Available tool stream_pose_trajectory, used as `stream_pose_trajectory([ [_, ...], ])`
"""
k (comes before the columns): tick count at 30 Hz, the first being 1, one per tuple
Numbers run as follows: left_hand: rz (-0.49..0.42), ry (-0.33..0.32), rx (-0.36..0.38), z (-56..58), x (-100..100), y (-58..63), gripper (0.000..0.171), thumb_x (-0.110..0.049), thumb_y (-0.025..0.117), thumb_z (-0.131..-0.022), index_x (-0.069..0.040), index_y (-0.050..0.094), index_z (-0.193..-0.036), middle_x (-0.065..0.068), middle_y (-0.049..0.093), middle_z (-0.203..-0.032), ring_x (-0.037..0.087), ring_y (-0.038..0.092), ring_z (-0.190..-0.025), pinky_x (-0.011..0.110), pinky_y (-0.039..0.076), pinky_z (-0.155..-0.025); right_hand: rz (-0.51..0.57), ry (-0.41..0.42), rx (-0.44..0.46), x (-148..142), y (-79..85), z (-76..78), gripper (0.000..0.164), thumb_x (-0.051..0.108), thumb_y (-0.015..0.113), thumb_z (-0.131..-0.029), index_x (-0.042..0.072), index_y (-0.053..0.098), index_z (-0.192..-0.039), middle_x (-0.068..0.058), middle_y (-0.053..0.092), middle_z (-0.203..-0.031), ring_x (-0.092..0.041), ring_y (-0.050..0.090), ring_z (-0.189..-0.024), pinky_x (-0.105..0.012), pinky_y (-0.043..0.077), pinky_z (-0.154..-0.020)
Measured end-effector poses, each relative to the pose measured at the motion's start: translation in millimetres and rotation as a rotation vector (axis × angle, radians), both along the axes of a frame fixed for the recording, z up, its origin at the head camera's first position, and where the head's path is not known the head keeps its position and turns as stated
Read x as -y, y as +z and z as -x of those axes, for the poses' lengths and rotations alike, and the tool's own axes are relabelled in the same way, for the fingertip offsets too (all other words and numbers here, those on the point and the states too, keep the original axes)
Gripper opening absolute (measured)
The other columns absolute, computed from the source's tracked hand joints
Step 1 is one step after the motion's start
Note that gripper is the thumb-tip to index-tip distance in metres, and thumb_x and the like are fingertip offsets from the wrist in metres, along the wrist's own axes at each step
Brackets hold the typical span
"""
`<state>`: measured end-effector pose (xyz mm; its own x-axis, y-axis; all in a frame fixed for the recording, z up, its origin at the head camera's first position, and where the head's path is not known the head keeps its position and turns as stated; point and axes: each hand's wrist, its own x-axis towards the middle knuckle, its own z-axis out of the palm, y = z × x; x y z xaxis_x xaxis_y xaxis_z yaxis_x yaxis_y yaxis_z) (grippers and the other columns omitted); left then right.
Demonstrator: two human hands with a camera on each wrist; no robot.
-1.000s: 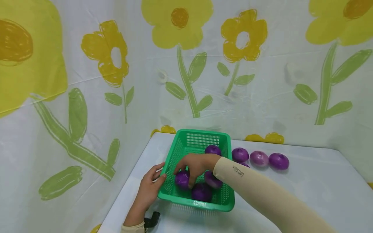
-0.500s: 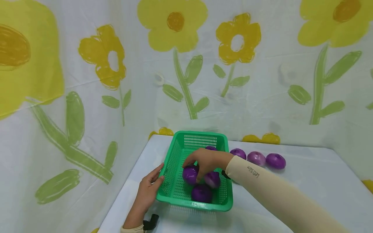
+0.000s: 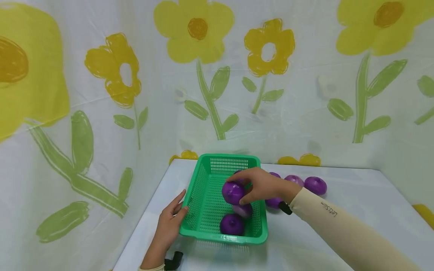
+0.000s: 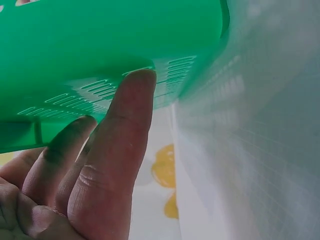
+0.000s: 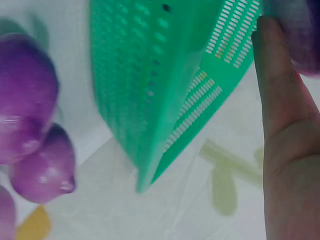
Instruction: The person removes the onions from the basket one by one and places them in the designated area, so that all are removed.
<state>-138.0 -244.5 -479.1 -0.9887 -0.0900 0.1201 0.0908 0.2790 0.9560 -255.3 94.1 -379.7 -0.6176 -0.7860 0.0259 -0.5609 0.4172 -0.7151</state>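
Note:
My right hand (image 3: 259, 184) pinches a purple onion (image 3: 233, 193) between thumb and fingers, held over the right half of a green plastic basket (image 3: 223, 238). The same held onion (image 5: 302, 35) shows at the right wrist view's upper right corner. Below it in the basket lie a paler purple onion (image 3: 243, 211) and a dark one (image 3: 232, 224); another behind the hand is mostly hidden. At the basket's left side is my left hand (image 3: 171, 220), thumb at the rim. The left wrist view shows its fingers (image 4: 120, 130) extended, with a fingertip against the slotted outer wall.
Right of the basket, several more onions stand on the white table (image 3: 342, 218), among them a dark purple onion (image 3: 315, 186) at the row's right end. One onion (image 3: 272, 203) sits close by the basket's right wall. A flower-printed curtain (image 3: 298, 120) surrounds the table.
My right hand has lifted the onion from the basket's floor and carried it to the right and slightly up. The left hand stays at the basket's side. The head view has shifted slightly.

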Motion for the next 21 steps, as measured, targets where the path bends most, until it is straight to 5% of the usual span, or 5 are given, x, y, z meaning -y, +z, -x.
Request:
stream_pose_trajectory([
  [12, 0.103, 0.037, -0.019, 5.5, 4.9, 0.0, 0.051, -0.019, 0.063, -0.109, -0.025, 0.052, -0.158, 0.007, 0.058, -0.151, 0.03, 0.057, -0.136, 0.038, 0.054, -0.097, 0.255, -0.25, 0.064, -79.0, -20.5, -20.5, 0.072, 0.031, 0.094, -0.083, 0.037, 0.062, -0.147, 0.004, 0.064, -0.143, -0.027, 0.066, -0.125, -0.038, 0.058, -0.095],
  [21, 0.104, 0.027, 0.009, 3.3, 1.5, -3.5, 0.05, -0.025, 0.063, -0.109, -0.025, 0.052, -0.158, 0.006, 0.052, -0.156, 0.032, 0.054, -0.14, 0.047, 0.053, -0.102, 0.416, -0.551, 0.083, -138.3, -56.5, -50.2, 0.077, 0.021, 0.091, -0.087, 0.02, 0.055, -0.155, -0.017, 0.061, -0.147, -0.043, 0.065, -0.125, -0.037, 0.061, -0.088],
])
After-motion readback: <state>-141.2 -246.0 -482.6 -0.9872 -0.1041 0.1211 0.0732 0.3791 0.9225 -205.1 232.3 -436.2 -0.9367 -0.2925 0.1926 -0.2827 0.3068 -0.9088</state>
